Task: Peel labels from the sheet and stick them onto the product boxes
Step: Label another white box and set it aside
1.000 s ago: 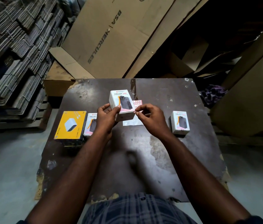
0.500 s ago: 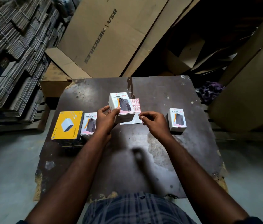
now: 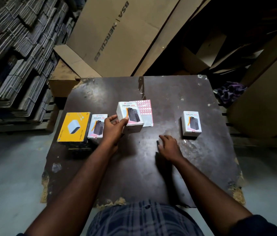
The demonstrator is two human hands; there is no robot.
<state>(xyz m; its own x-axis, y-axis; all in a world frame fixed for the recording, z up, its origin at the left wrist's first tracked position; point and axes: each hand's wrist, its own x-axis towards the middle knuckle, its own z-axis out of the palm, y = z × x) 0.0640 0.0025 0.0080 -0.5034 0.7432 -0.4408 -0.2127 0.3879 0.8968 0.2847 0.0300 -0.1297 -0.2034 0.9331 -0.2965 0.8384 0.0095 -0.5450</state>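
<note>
My left hand (image 3: 113,128) grips a white product box (image 3: 130,116) by its left side, holding it tilted just above the dark table (image 3: 142,167). Behind that box lies the label sheet (image 3: 145,109) with rows of pink labels, partly hidden by it. My right hand (image 3: 169,146) hovers low over the table centre with fingers relaxed and spread, holding nothing I can see. A second white box (image 3: 97,126) lies to the left, and a third white box (image 3: 191,123) stands to the right. A yellow box (image 3: 74,127) sits at the far left.
Large flattened cardboard cartons (image 3: 117,36) lean behind the table. Bundled stacks of flat card (image 3: 15,57) fill the left side on a pallet. More cardboard (image 3: 270,92) and a purple cloth (image 3: 231,91) stand at the right. Grey floor surrounds the table.
My right hand has drawn back from the held box towards me and down over the table, its fingers opening. My left hand still holds the box, shifted slightly left.
</note>
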